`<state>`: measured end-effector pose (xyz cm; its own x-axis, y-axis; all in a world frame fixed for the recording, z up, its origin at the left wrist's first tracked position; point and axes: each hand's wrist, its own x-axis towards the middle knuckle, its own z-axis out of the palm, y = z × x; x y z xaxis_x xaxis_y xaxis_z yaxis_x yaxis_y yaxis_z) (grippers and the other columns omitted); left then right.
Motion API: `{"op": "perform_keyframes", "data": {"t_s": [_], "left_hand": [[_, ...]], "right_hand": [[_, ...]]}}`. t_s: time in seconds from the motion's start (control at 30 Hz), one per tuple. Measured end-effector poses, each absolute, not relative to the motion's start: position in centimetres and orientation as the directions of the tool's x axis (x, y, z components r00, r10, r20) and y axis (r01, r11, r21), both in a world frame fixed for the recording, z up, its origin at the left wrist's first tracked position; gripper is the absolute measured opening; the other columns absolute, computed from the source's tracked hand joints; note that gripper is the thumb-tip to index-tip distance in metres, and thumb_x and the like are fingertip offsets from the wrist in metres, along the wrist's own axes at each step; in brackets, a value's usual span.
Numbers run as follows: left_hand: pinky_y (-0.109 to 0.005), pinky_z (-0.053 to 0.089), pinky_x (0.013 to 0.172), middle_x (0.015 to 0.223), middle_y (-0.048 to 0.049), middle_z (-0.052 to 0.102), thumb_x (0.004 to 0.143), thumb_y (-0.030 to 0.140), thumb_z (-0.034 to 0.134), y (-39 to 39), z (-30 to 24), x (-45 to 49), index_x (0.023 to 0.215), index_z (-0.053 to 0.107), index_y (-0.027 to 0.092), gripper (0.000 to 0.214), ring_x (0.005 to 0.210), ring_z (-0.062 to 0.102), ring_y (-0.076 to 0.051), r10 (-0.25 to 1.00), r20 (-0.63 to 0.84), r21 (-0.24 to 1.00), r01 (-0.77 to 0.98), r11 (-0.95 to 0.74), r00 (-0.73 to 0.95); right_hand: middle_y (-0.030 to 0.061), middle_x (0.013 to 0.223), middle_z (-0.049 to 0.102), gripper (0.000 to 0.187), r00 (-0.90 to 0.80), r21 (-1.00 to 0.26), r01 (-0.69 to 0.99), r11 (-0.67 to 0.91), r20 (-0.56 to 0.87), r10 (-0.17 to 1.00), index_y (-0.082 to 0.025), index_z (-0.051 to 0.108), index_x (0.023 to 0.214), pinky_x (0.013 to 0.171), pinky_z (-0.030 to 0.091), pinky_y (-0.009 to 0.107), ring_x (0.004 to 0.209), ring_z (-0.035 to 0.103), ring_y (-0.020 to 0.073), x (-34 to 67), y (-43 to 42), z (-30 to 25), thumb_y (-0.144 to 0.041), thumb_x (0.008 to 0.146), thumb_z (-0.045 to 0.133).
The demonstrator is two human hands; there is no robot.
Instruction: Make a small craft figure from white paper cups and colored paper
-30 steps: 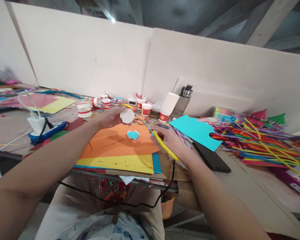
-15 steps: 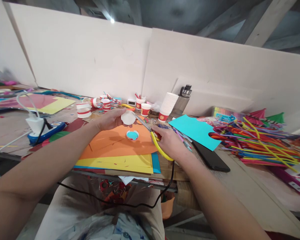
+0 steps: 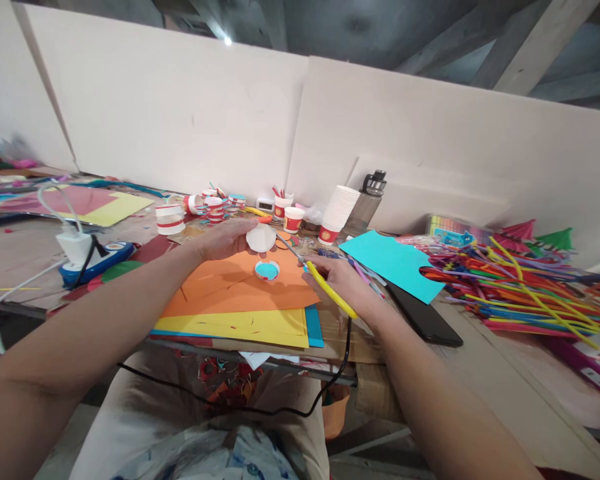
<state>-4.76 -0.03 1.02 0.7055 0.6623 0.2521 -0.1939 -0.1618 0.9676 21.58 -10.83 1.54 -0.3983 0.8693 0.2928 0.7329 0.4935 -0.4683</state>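
Note:
My left hand (image 3: 226, 239) is closed on a white paper cup piece (image 3: 260, 237), held above an orange paper sheet (image 3: 230, 287). My right hand (image 3: 341, 283) grips yellow-handled scissors (image 3: 325, 287); the blades point left toward the cup piece. A small round cup base with a blue inside (image 3: 267, 270) lies on the orange sheet between my hands. Yellow paper (image 3: 230, 327) and blue paper (image 3: 314, 327) lie under the orange sheet.
A stack of white paper cups (image 3: 336, 213), a dark bottle (image 3: 365, 200), cut red-and-white cup rings (image 3: 205, 203), a cyan sheet (image 3: 393, 263), a black phone (image 3: 423, 317), a heap of coloured pipe cleaners (image 3: 520, 287), and a power strip with charger (image 3: 87, 257) crowd the table. A black cable (image 3: 280, 403) hangs over my lap.
The scissor blades opened half a second ago and have closed again near the cup piece. Both hands stayed almost in place.

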Motion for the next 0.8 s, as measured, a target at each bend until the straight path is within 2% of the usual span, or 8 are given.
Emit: {"op": "perform_keyframes", "data": {"t_s": [0.1,0.23,0.37,0.6,0.8], "left_hand": [[-0.027,0.050,0.059,0.093,-0.0199,0.075,0.084,0.052,0.066,0.20,0.78,-4.86,0.095,0.075,0.008,0.046,0.072,0.071,-0.022,0.650,0.271,0.962,-0.228,-0.152,0.710],[-0.027,0.051,0.061,0.095,-0.0186,0.076,0.088,0.047,0.062,0.17,0.69,-4.81,0.096,0.074,0.009,0.041,0.075,0.071,-0.022,0.660,0.271,0.962,-0.225,-0.156,0.701],[-0.024,0.050,0.058,0.094,-0.0203,0.075,0.088,0.049,0.061,0.02,0.76,-4.48,0.095,0.072,0.007,0.044,0.073,0.070,-0.020,0.666,0.249,0.967,-0.220,-0.130,0.703],[-0.025,0.050,0.058,0.091,-0.0185,0.075,0.095,0.042,0.051,0.38,0.53,-4.27,0.103,0.070,0.007,0.040,0.070,0.067,-0.019,0.723,0.254,0.954,-0.288,-0.079,0.643],[-0.026,0.051,0.059,0.088,-0.0179,0.074,0.097,0.042,0.048,0.47,0.08,-4.10,0.102,0.071,0.007,0.042,0.066,0.066,-0.018,0.716,0.245,0.950,-0.308,-0.045,0.653]], "right_hand": [[-0.0027,0.067,0.052,0.025,-0.386,-0.524,0.719,0.456,0.244,0.890,-0.017,0.071,0.096,0.054,0.031,0.022,0.061,0.042,0.0112,21.90,-10.58,1.42,-0.034,0.089,0.054],[-0.0039,0.061,0.048,0.030,-0.376,-0.541,0.726,0.424,0.204,0.904,-0.017,0.070,0.104,0.051,0.027,0.023,0.056,0.040,0.0111,22.05,-10.46,1.32,-0.038,0.089,0.054],[-0.0015,0.071,0.056,0.027,-0.381,-0.475,0.740,0.477,0.288,0.878,-0.017,0.071,0.099,0.058,0.033,0.024,0.062,0.043,0.0117,21.78,-10.66,1.51,-0.034,0.089,0.053],[0.0059,0.093,0.070,0.040,-0.326,-0.456,0.762,0.460,0.343,0.881,-0.016,0.069,0.123,0.070,0.042,0.028,0.074,0.056,0.0163,21.26,-10.89,1.65,-0.033,0.088,0.057],[0.0045,0.086,0.071,0.037,-0.300,-0.347,0.820,0.456,0.417,0.858,-0.018,0.068,0.122,0.064,0.039,0.025,0.069,0.055,0.0154,21.22,-10.98,1.63,-0.026,0.088,0.056]]}}
